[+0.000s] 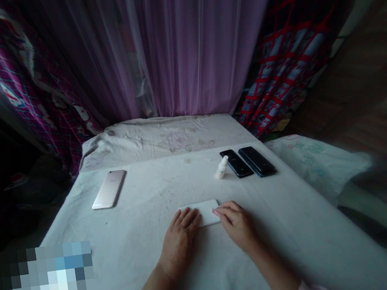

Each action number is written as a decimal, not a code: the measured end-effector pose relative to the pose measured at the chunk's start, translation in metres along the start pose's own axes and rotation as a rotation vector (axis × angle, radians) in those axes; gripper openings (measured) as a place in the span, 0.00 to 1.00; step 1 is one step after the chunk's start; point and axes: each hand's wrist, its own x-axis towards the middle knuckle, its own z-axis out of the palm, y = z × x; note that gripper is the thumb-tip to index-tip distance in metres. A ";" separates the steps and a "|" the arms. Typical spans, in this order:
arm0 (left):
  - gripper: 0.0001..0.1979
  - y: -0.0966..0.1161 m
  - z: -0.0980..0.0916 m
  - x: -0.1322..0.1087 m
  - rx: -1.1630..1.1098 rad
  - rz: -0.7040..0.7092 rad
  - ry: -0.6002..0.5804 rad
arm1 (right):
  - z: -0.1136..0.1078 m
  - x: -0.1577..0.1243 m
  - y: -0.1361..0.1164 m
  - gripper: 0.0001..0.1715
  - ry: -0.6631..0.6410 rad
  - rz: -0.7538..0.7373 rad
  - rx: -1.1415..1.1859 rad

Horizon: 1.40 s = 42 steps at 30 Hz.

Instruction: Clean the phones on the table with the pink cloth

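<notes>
Fingers (189,218) of the left hand (178,246) and fingers (226,213) of the right hand (238,225) lying flat and spread, tips just on the near corners of a flat white slab (205,209) on the bed sheet (139,247), with no firm hold.

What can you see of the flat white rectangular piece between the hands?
The flat white rectangular piece has rounded corners and a plain, matte-looking face with no visible markings; its material cannot be told. It lies flat on the pale cloth-covered surface, long side running across the view. The left hand rests against its left end, and the right hand's fingertips touch its right end.
</notes>
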 end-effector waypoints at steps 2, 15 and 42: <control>0.20 -0.002 0.001 -0.005 0.001 0.034 0.008 | 0.006 0.015 0.004 0.14 -0.013 0.010 -0.031; 0.27 0.020 -0.007 -0.033 0.020 0.006 -0.036 | 0.001 -0.009 -0.002 0.16 0.027 -0.072 0.001; 0.30 0.051 -0.007 -0.028 -0.018 -0.093 -0.086 | 0.003 0.005 0.008 0.15 -0.016 -0.021 -0.021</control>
